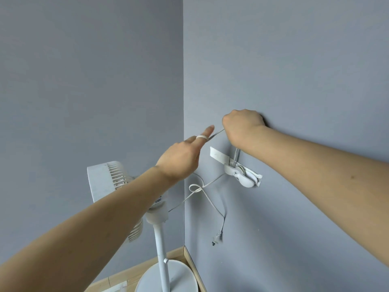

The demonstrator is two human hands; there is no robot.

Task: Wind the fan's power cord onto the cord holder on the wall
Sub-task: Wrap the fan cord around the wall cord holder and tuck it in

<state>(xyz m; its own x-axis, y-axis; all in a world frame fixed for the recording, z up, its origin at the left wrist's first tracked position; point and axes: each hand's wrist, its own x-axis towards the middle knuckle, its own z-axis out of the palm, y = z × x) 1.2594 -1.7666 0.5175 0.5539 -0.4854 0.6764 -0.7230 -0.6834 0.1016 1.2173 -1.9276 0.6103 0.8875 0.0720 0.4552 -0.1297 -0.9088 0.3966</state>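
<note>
At the far left stands the fan (109, 180), white, on its pole and round base in the corner. My left hand (179, 161) reaches up beside it; the power cord (207, 194) is looped once round my extended finger (205, 134), the other fingers curled loosely, nothing pinched hard. From that loop a short taut run of cord crosses to my right hand (242, 125), which is closed into a fist on it, knuckles against the wall (294, 70). Below that fist the cord drops to the cord holder (242, 173), a white bracket taped to the wall with a few turns already on it. The slack hangs under it in a loose knot-like loop, and the plug (216, 239) dangles free near the wall. The cord looks thin, light and limp, smooth enough to slip, so I judge it best held close to the holder under slight tension.
</note>
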